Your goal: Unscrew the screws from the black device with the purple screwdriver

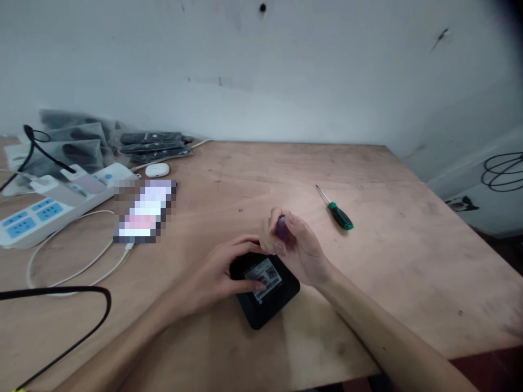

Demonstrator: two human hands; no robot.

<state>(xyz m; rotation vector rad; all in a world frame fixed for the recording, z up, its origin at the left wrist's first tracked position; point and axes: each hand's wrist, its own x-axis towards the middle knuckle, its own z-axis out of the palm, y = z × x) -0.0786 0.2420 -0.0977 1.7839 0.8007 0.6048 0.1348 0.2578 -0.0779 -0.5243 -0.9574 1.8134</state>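
Observation:
A flat black electronic box (265, 307) with rounded corners and a white printed label (266, 276) lies on the wooden table. My left hand (229, 269) grips it from the left, thumb on the label and fingers over the far edge. Just above the box's far right side, my right hand (300, 245) is closed around a small tool with a purple, rounded handle end (281, 227). The rest of that tool is hidden by my fingers. To the right lies a screwdriver (340, 215) with a green and black handle, touched by neither hand.
On the left are a phone (145, 209) on a white cable, a white earbud case (157, 170) and a white power strip (77, 196). Bagged remote controls (153, 144) lie by the wall. A black cable (108, 305) loops at the lower left. The table's right edge slants away.

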